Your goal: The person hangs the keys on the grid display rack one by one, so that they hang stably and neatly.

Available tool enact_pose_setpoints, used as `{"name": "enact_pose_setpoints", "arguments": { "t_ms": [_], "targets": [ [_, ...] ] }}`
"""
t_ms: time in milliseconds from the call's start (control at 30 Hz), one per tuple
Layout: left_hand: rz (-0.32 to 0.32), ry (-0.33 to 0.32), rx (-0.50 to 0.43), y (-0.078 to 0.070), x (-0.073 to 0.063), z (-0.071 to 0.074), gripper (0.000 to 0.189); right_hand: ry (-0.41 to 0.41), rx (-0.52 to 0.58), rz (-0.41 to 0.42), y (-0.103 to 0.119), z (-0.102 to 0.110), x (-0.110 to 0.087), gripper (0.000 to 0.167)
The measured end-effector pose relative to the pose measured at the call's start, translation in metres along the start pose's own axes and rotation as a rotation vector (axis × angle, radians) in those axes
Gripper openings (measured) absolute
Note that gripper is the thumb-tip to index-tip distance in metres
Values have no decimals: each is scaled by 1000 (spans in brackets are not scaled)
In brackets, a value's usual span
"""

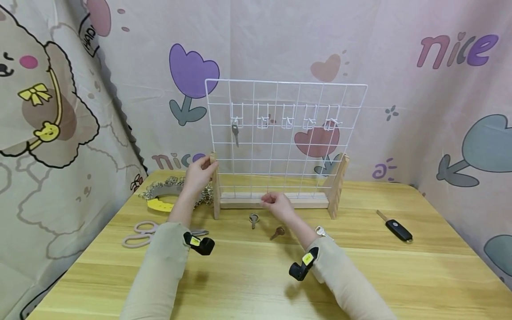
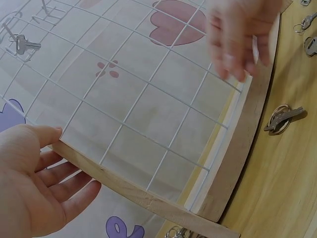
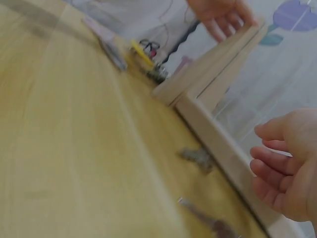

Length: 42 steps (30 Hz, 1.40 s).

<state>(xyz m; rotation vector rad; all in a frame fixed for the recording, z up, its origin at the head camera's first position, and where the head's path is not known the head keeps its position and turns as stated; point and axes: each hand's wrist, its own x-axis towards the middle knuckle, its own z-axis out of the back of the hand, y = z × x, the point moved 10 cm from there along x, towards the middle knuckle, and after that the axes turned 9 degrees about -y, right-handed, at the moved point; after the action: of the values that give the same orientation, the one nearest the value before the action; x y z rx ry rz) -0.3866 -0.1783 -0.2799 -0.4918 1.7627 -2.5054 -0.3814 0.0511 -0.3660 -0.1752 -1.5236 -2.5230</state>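
A white wire grid rack (image 1: 280, 143) stands upright in a wooden frame. My left hand (image 1: 198, 174) holds the top of its left wooden post (image 2: 129, 186), thumb on one side and fingers on the other. Loosely bent and holding nothing, my right hand (image 1: 278, 206) hovers by the wooden base bar (image 1: 236, 201). One key (image 1: 235, 133) hangs from the leftmost of several white hooks (image 1: 288, 121). On the table in front of the bar lie a key with a ring (image 1: 254, 220), a brownish key (image 1: 278, 232) and a silver key (image 1: 320, 231), partly behind my right forearm.
Scissors with pink handles (image 1: 146, 229) lie at the left, partly behind my left sleeve. Behind them is a yellow and grey ring-shaped holder (image 1: 160, 205) surrounded by many small metal rings or chains. A black car key (image 1: 398, 230) lies at the right. A printed curtain (image 1: 264, 40) hangs behind the table.
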Motion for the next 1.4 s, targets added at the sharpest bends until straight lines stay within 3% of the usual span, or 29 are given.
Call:
{"name": "enact_pose_setpoints", "arguments": {
  "t_ms": [267, 500, 833, 1033, 1200, 1400],
  "targets": [
    [8, 3, -18, 1, 0, -3, 58, 61, -113, -14, -26, -18, -5, 13],
    [16, 1, -24, 0, 0, -2, 58, 92, -199, 2, -22, -27, -8, 9],
    [25, -3, -2, 0, -2, 0, 59, 32, -374, 15, -18, -32, -8, 5],
    [26, -5, -12, 1, -1, 0, 58, 51, -425, 73, -13, -35, -10, 10],
    [23, -9, -20, 0, 0, 1, 58, 87, -391, 121, -8, -35, -11, 11],
    [25, 2, -24, 0, -1, -1, 57, 91, -232, 72, -13, -31, -7, 7]
  ]
}}
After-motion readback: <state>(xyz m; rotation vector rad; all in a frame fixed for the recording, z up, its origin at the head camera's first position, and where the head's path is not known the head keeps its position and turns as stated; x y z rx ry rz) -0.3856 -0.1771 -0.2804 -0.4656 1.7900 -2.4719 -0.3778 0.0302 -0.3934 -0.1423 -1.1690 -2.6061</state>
